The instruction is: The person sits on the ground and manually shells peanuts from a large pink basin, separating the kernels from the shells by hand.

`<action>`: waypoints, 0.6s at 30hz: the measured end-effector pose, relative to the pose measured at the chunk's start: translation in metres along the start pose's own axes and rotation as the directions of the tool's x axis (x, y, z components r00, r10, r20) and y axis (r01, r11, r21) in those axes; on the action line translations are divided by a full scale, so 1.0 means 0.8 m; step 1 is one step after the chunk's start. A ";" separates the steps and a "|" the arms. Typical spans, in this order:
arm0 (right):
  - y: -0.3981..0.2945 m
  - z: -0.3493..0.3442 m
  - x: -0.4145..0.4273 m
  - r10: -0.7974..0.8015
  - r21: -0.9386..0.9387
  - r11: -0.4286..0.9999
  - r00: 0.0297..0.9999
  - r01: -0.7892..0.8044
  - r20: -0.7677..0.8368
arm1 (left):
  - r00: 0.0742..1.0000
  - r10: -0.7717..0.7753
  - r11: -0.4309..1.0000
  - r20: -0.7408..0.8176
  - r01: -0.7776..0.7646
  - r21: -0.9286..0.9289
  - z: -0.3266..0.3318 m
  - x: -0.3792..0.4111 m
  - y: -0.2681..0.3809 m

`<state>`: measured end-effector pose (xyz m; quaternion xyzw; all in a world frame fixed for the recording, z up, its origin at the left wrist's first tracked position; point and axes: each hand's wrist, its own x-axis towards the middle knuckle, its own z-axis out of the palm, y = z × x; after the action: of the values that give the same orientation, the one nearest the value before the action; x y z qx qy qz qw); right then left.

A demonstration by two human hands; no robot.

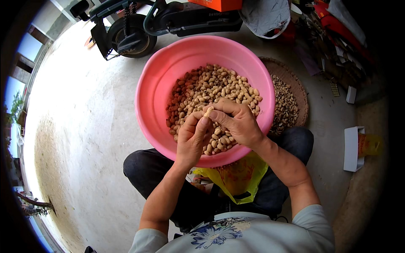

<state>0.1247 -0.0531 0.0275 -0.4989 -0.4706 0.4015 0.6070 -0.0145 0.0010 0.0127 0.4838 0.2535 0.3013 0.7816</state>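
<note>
Both my hands meet above a large pink plastic basin [152, 95] that holds many unshelled peanuts [218, 83]. One peanut in its shell [208, 111] is pinched between the fingertips of my left hand [193, 136] and my right hand [235, 121]. My right thumb presses on it from the right, and my left thumb lies just below. Whether its shell is cracked I cannot tell. Below the basin's near rim, a yellow plastic bag [243, 180] with red print hangs between my knees; a dark heap shows at its mouth.
A round woven tray [299, 85] with peanut shells [284, 104] lies right of the basin, partly under it. Beyond stands an electric scooter [133, 34] beside a grey-lined bag [267, 15]. Clutter [341, 57] fills the far right. A white box [351, 148] stands on the floor at right.
</note>
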 end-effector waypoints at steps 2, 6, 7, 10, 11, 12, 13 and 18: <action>-0.004 0.007 -0.006 0.002 -0.083 0.997 0.997 -0.008 -0.073 | 0.991 0.137 0.958 -0.002 -0.132 0.253 0.007 -0.001 -0.001; 0.009 0.032 -0.011 -0.153 -0.136 0.983 0.967 0.127 -0.204 | 0.966 0.225 0.939 -0.129 -0.180 0.292 0.020 -0.007 -0.010; 0.010 0.035 -0.012 -0.154 -0.102 0.986 0.960 0.134 -0.233 | 0.964 0.221 0.946 -0.150 -0.174 0.275 0.021 -0.007 -0.011; 0.007 0.038 -0.015 -0.104 -0.069 0.993 0.971 0.092 -0.215 | 0.958 0.192 0.975 -0.212 -0.161 0.155 0.026 -0.007 -0.013; 0.006 0.039 -0.016 -0.070 -0.042 0.997 0.974 0.063 -0.214 | 0.958 0.172 0.985 -0.229 -0.160 0.070 0.027 -0.007 -0.013; 0.007 0.038 -0.017 -0.055 -0.019 0.998 0.977 0.052 -0.208 | 0.958 0.150 0.987 -0.244 -0.158 -0.015 0.028 -0.006 -0.013; 0.008 0.038 -0.017 -0.039 0.005 0.999 0.979 0.041 -0.202 | 0.963 0.063 0.993 -0.263 -0.087 -0.079 0.028 -0.004 -0.010; 0.010 0.027 -0.008 -0.396 -0.473 0.819 0.917 0.325 -0.055 | 0.970 -0.196 0.891 -0.144 0.115 -0.438 0.005 0.009 -0.004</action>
<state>0.1019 -0.0525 0.0201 -0.5575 -0.5898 0.1187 0.5721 -0.0061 0.0025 0.0108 0.2491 0.2908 0.3291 0.8632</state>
